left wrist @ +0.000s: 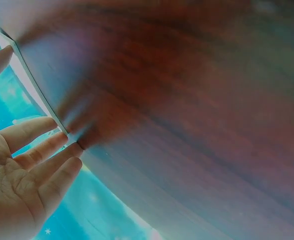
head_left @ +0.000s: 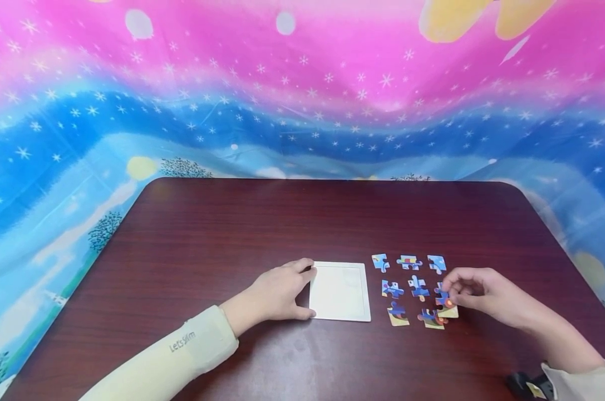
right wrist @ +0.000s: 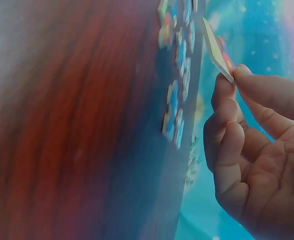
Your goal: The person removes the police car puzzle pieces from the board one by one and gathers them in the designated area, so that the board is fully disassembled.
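Note:
In the head view my left hand (head_left: 279,289) touches the left side of a shallow white square tray (head_left: 338,292), its thumb at the near corner and its fingertips by the far one. The left wrist view shows those fingers (left wrist: 49,185) extended against the tray's edge. My right hand (head_left: 490,295) pinches a jigsaw piece (right wrist: 218,52) between thumb and index finger. That piece is tilted and raised off the tabletop, its pale underside and part of its coloured face showing. Just left of this hand lie several more jigsaw pieces (head_left: 418,287), spread in loose rows.
Everything rests on a dark reddish-brown table (head_left: 262,223) with rounded far corners. A patterned pink and blue cloth (head_left: 282,111) hangs around it. Near the right sleeve, a dark object (head_left: 520,385) shows at the lower right.

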`<state>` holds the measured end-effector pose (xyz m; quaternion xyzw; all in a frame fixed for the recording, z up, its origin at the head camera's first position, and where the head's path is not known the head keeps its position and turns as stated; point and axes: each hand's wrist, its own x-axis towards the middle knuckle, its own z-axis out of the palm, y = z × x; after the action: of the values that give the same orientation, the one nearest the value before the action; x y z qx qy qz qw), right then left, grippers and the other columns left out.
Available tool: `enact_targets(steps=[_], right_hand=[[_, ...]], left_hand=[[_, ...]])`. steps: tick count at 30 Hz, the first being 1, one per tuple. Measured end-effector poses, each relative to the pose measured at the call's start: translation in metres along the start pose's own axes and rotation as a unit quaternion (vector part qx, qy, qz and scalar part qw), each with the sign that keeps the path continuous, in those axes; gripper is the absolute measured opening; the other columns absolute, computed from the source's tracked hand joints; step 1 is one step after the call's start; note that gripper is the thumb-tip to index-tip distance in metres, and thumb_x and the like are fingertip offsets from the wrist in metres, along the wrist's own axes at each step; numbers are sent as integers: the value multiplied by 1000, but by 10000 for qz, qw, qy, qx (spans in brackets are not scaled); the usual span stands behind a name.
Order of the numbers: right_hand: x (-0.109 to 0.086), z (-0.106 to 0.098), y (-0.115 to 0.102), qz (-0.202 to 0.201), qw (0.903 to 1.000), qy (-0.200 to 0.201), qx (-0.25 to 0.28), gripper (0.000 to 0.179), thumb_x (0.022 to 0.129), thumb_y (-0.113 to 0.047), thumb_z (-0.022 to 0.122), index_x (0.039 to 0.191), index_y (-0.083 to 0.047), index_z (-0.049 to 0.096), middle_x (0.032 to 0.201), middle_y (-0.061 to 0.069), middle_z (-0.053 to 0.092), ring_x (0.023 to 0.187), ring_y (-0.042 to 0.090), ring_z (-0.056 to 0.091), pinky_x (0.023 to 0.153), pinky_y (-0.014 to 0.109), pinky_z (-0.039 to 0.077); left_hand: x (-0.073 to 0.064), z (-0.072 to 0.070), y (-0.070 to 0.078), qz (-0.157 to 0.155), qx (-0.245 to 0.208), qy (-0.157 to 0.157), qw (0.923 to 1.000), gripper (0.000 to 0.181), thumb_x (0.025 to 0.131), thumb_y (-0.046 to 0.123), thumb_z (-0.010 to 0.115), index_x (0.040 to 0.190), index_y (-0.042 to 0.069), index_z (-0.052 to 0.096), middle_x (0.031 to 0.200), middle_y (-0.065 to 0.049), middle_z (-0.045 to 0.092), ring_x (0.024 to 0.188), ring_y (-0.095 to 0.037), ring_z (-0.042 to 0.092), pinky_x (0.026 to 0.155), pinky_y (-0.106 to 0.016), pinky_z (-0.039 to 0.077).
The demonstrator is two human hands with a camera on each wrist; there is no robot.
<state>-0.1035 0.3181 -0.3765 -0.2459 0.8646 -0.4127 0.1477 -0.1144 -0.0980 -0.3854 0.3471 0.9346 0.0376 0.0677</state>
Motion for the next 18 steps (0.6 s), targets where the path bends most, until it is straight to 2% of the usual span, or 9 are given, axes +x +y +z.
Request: enact_targets(steps=[7, 11, 18], right_hand=[[-16, -6, 14, 237, 9991, -285, 228, 9, 96, 1, 59, 103, -2, 63, 84, 0, 66, 73, 15, 63, 61, 26, 50], [-19, -7, 19, 238, 9982, -440, 323, 9, 96, 1, 58, 103, -1, 62, 83, 2, 66, 73, 15, 62, 61, 27, 50], [-21, -2, 24, 140, 9990, -382, 164, 11, 94, 5, 58, 101, -2, 63, 82, 0, 65, 72, 13, 61, 59, 25, 47]], left_hand=[[0, 1, 0, -17, 30, 12, 10000, 82, 79, 57, 74, 141, 6, 54, 148, -9, 50, 129, -27, 58, 101, -37, 53], [-1, 1, 0, 16, 73, 55, 10000, 81, 79, 57, 75, 140, 6, 55, 146, -9, 51, 125, -28, 61, 99, -38, 54], [-1, 1, 0, 25, 73, 83, 9999, 81, 79, 57, 75, 139, 6, 55, 145, -9, 51, 126, -27, 60, 99, -37, 54]])
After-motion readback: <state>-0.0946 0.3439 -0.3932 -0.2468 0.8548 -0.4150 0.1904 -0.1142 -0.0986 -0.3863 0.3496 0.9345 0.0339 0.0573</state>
